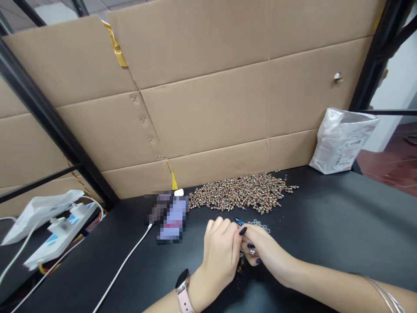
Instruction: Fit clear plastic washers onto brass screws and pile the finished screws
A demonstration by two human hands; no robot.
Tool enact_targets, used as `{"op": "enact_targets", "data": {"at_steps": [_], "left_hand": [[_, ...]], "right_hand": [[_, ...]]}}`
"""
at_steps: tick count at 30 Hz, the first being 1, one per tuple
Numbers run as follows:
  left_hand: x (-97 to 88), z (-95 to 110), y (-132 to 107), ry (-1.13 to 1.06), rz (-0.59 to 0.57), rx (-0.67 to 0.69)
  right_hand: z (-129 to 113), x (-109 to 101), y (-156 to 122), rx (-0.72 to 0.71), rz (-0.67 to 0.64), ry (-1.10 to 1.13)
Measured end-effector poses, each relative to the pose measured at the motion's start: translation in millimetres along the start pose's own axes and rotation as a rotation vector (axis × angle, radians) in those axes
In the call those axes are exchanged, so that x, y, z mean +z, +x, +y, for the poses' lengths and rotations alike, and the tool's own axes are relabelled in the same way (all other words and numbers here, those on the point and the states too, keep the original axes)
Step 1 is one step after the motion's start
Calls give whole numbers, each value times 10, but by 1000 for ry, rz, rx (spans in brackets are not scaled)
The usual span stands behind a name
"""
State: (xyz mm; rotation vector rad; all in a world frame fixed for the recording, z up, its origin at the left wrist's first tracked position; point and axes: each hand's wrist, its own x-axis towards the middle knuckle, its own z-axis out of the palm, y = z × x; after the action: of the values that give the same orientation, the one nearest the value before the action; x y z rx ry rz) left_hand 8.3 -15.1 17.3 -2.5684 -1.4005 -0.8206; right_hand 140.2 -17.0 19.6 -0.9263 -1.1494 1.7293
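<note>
While both hands meet over the near middle of the black desk (325,226), the relation that seems to matter most is how the small metal fittings lie from the joined fingertips. Their main heap (241,191) sits on the far side, straight beyond the fingers and apart from them, its long axis running left to right along the foot of the cardboard wall (208,117). Single pieces in it point every way, so no shared direction can be read.

A few brassy bits (241,264) show just on the near side of the fingers, between the two wrists and partly hidden; whether they are held or lie on the desk, I cannot tell. Pale little rings (260,225) lie just beyond the right hand (269,248), between it and the heap, so that hand is the nearer one to them.

The left hand (221,243) has its fingers curled and pressed together, knuckles facing far. The right hand's fingers bend in against it from the right, and the thumbs come together at the top. Anything pinched between them is covered, so I cannot say what they grip.
</note>
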Motion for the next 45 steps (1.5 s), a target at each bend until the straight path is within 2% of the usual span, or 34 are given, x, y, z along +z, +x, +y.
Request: {"op": "enact_targets", "data": {"at_steps": [3, 8, 15, 21, 39, 45], "left_hand": [[-13, 27, 0, -42, 8, -27], [25, 41, -18, -142, 39, -10], [52, 11, -6, -128, 7, -72], [40, 17, -4, -165, -22, -24], [4, 11, -13, -330, -40, -63], [-1, -18, -7, -309, -58, -87]], "right_hand": [[37, -34, 23, -48, -3, -55], [84, -27, 17, -29, -2, -36], [152, -28, 59, -37, 21, -5], [122, -27, 61, -27, 65, 11], [150, -87, 77, -139, -13, -48], [141, -88, 80, -149, -30, -72]]}}
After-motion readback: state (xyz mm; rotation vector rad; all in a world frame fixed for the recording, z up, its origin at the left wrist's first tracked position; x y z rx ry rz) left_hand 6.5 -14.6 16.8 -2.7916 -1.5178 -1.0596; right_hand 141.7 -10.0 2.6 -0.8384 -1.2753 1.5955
